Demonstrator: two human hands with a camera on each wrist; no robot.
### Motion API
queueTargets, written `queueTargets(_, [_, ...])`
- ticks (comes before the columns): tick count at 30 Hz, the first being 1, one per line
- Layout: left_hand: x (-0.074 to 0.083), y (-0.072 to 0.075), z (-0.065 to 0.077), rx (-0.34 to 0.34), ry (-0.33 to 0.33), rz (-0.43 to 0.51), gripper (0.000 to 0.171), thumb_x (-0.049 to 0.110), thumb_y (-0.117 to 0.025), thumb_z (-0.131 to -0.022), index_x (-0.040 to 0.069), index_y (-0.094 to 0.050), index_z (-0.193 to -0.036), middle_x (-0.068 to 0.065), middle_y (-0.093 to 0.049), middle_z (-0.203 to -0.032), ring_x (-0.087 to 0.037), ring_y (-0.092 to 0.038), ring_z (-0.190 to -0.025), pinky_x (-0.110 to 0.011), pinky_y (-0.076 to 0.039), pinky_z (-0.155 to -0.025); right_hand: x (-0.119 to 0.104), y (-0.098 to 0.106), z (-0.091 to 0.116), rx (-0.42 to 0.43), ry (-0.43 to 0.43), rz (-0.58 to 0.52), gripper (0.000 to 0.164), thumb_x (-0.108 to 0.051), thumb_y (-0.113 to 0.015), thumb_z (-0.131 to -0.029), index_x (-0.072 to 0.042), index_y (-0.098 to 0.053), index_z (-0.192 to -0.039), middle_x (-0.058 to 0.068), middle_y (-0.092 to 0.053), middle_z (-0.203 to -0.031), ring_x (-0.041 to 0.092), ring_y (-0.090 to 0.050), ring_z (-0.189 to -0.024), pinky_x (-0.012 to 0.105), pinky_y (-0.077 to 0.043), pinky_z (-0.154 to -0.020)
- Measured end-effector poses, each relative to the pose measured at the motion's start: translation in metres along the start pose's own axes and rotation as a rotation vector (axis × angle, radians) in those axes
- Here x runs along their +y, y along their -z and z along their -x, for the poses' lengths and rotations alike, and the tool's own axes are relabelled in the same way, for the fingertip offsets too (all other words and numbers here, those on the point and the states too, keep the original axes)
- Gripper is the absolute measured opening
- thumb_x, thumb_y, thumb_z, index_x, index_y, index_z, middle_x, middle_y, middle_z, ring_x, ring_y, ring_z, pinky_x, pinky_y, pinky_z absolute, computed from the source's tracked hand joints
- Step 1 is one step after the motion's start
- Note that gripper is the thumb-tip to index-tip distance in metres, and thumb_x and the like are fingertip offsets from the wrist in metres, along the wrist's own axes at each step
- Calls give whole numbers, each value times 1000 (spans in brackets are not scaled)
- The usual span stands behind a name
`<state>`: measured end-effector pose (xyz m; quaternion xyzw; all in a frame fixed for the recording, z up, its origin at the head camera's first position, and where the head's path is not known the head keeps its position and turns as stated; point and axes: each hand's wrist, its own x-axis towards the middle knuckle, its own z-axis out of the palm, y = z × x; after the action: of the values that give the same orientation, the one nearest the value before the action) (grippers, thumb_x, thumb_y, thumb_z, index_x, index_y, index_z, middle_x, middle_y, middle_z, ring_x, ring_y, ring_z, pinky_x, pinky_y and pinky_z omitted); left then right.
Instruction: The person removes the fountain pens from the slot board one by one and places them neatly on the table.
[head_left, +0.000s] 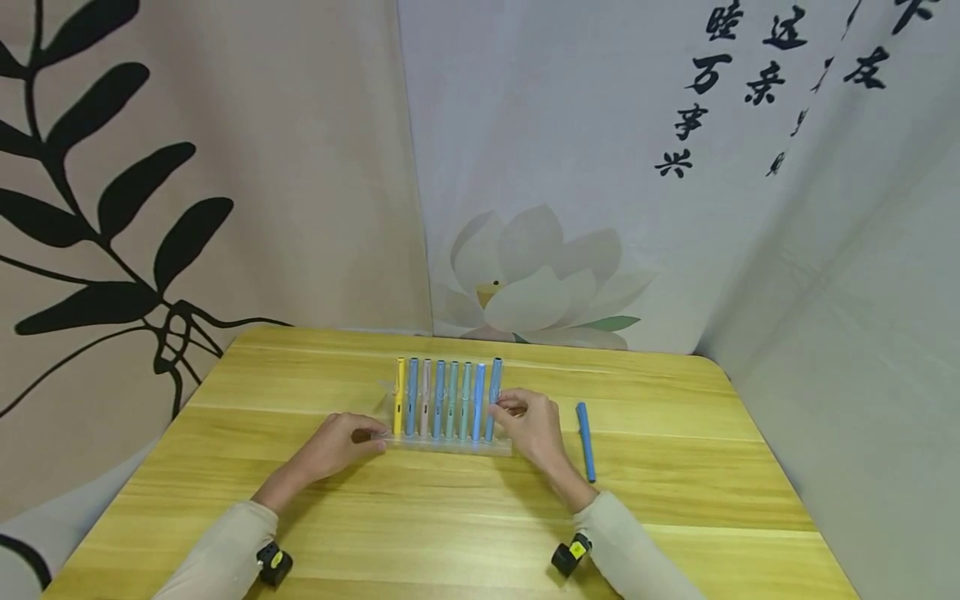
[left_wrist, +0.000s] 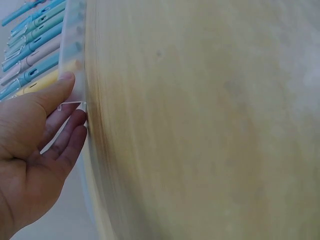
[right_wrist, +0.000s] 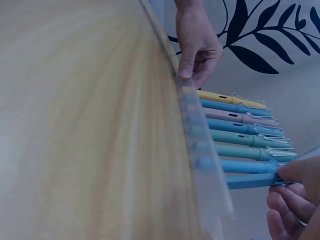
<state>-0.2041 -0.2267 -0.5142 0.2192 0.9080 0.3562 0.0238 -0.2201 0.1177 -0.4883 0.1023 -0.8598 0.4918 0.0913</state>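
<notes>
A clear acrylic pen stand (head_left: 450, 447) stands on the table, with several capped pens upright in a row. From left they are a yellow pen (head_left: 400, 396), then blue, pinkish-grey, blue, two green and a blue one. My left hand (head_left: 337, 446) pinches the stand's left end between thumb and fingers, as the left wrist view confirms. At the far right of the row, my right hand (head_left: 531, 425) pinches a blue pen (head_left: 496, 375) by its upper part. In the right wrist view the lower end of this blue pen (right_wrist: 250, 181) reaches the stand.
Another blue pen (head_left: 587, 442) lies on the wooden table (head_left: 420, 533), just right of my right hand. Behind the table's far edge hangs a printed curtain (head_left: 322, 167) with leaves, a lotus and black characters.
</notes>
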Motion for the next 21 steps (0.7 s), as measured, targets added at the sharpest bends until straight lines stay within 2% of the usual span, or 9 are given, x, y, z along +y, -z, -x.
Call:
queueTargets(7, [0, 0, 0, -4, 5, 1, 20, 19, -75, -95, 11, -78, -113, 3, -76, -103, -10, -66, -93, -34, -57, -83, -10, 12, -1, 25, 32, -2, 17, -20, -81, -90, -9, -79, -101, -2, -77, -89, 12, -70, -79, 30, -59, -74])
queueTargets(21, [1, 1, 0, -7, -2, 6, 20, 19, -74, -96, 11, -78, -113, 3, -76, -105, -10, -66, -93, -33, -56, -84, -9, 32, 3, 57, 28, 6, 18, -18, -82, -89, -8, -79, -103, -1, -77, -88, 13, -70, -79, 30, -59, -73])
